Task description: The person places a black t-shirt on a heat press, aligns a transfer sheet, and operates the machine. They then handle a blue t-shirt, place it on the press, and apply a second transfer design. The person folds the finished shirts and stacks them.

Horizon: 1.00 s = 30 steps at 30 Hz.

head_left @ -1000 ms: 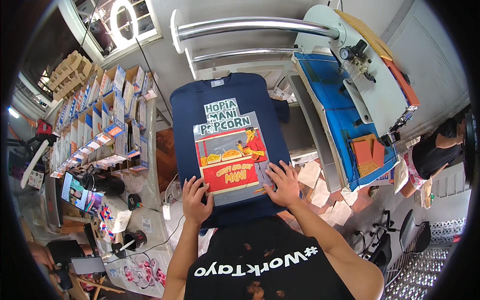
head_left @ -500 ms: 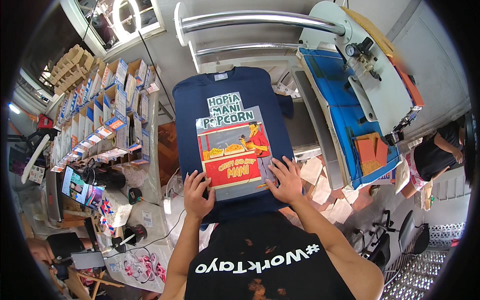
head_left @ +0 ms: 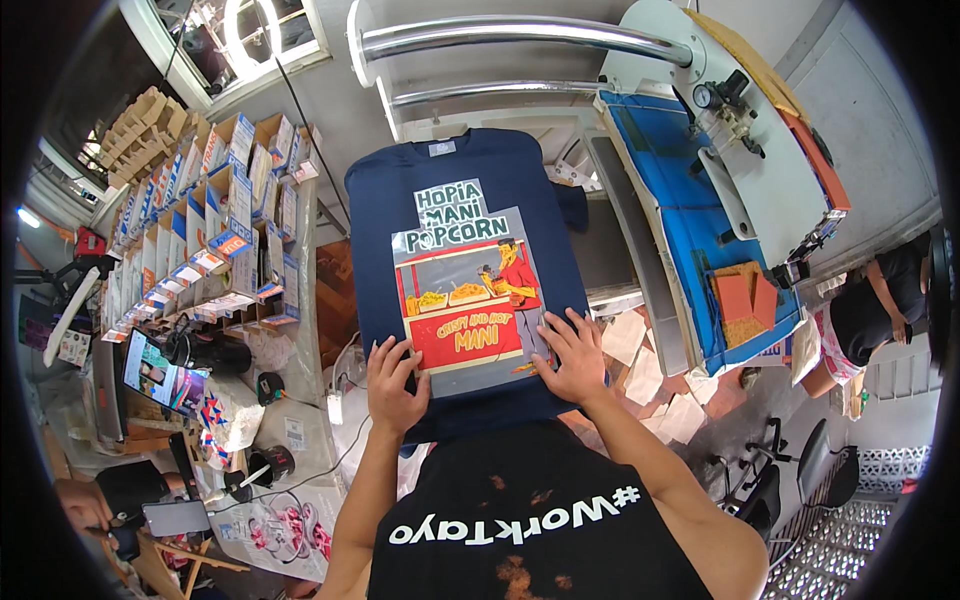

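In front of me a navy blue T-shirt (head_left: 375, 235) lies spread flat, its collar at the far end. On its chest rests a printed transfer sheet (head_left: 465, 335) showing a food cart, a figure in red and yellow lettering. My left hand (head_left: 397, 385) lies on the sheet's lower left edge and the cloth beside it, fingers stretched out. Opposite it, my right hand (head_left: 572, 358) presses flat at the lower right edge, its fingers spread. What lies under the shirt is mostly hidden.
To the right stands a heat press with a blue pad (head_left: 655, 220) and a pressure gauge (head_left: 703, 96). Metal tubes (head_left: 520, 45) cross the far side. Cardboard file boxes (head_left: 215, 220), a lit screen (head_left: 160, 370) and a phone (head_left: 176, 517) are leftward. Another person (head_left: 860, 310) is at far right.
My hands and the shirt have hardly moved. At far right, the other person's arm has shifted slightly lower.
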Tool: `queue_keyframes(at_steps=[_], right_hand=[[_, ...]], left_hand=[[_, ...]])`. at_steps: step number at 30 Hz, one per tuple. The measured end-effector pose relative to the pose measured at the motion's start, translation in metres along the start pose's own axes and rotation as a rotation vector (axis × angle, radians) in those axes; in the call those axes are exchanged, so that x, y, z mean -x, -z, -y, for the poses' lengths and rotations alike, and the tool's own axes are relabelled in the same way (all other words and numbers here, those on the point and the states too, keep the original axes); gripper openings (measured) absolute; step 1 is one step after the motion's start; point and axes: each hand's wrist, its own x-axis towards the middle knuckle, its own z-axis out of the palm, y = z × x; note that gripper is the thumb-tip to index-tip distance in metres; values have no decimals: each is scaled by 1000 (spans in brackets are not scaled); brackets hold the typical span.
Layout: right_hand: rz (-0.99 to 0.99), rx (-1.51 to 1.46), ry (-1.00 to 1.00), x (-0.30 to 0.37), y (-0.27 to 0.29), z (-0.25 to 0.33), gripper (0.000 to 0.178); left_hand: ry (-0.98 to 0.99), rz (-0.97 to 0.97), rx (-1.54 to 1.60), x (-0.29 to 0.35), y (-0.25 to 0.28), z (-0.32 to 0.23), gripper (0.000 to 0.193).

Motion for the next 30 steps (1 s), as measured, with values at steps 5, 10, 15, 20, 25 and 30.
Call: queue_keyframes(at_steps=[5, 10, 15, 20, 25, 30], right_hand=[[10, -6, -6, 0, 0, 0, 51], [29, 4, -19, 0, 0, 0, 49], [35, 9, -25, 1, -1, -1, 49], [30, 2, -14, 1, -1, -1, 51], [38, 10, -23, 0, 0, -1, 50], [25, 9, -19, 0, 0, -1, 50]], left_hand=[[1, -6, -7, 1, -1, 1, 30], [-4, -12, 1, 1, -1, 2, 29], [7, 4, 3, 1, -1, 2, 30], [5, 9, -6, 1, -2, 3, 31], [5, 12, -4, 1, -1, 3, 31], [12, 15, -6, 0, 0, 2, 29]])
